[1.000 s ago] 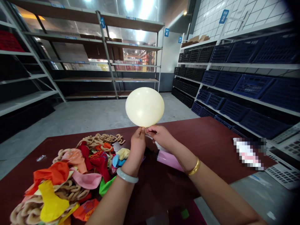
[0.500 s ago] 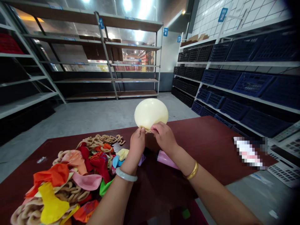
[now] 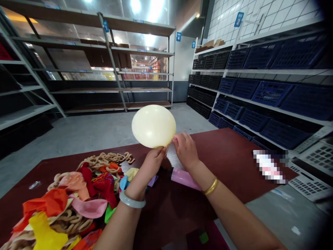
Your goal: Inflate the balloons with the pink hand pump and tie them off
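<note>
A pale yellow inflated balloon (image 3: pixel 153 125) hangs over the far edge of the dark red table, its neck end turned toward me. My left hand (image 3: pixel 155 158), with a pale bangle on its wrist, pinches the neck from below. On the neck's right side, the closed fingers of my right hand (image 3: pixel 186 147) grip its stretched end. A gold bracelet circles the right wrist. Beneath that forearm lies a pink cylinder (image 3: pixel 184 177), perhaps a hand pump, partly hidden by the arm.
Several limp coloured balloons, including a yellow one (image 3: pixel 47 232), lie heaped with beige chain-like coils (image 3: pixel 101 159) on the table's left. A blurred white item (image 3: pixel 269 166) rests at the right end. Shelves with blue crates (image 3: pixel 272 93) stand right; a grey rack (image 3: pixel 114 62) stands behind.
The balloon has shifted left and slightly up in view, appearing larger. My right hand has drawn away from the left, stretching the neck to the right. The camera view has turned slightly.
</note>
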The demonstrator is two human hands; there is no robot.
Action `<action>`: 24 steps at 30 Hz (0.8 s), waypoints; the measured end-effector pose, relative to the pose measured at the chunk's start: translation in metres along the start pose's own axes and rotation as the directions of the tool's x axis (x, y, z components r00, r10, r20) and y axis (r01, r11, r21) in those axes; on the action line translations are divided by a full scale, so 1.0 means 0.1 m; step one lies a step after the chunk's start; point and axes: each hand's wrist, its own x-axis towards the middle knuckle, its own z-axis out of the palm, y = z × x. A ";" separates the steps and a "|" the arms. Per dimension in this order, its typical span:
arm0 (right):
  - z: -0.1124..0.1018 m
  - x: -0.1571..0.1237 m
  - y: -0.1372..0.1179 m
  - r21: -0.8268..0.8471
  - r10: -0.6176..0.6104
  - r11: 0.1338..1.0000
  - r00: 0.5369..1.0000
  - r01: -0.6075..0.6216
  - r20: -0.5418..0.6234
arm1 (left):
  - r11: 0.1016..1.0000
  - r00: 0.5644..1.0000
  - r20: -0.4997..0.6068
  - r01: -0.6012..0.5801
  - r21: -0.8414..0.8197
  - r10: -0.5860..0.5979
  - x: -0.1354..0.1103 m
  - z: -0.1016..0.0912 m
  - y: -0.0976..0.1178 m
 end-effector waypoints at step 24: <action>-0.63 -0.79 0.21 0.168 0.068 0.969 0.846 -0.183 0.529 | 0.992 0.965 -0.258 0.078 0.096 -0.051 0.10 -0.03 -0.33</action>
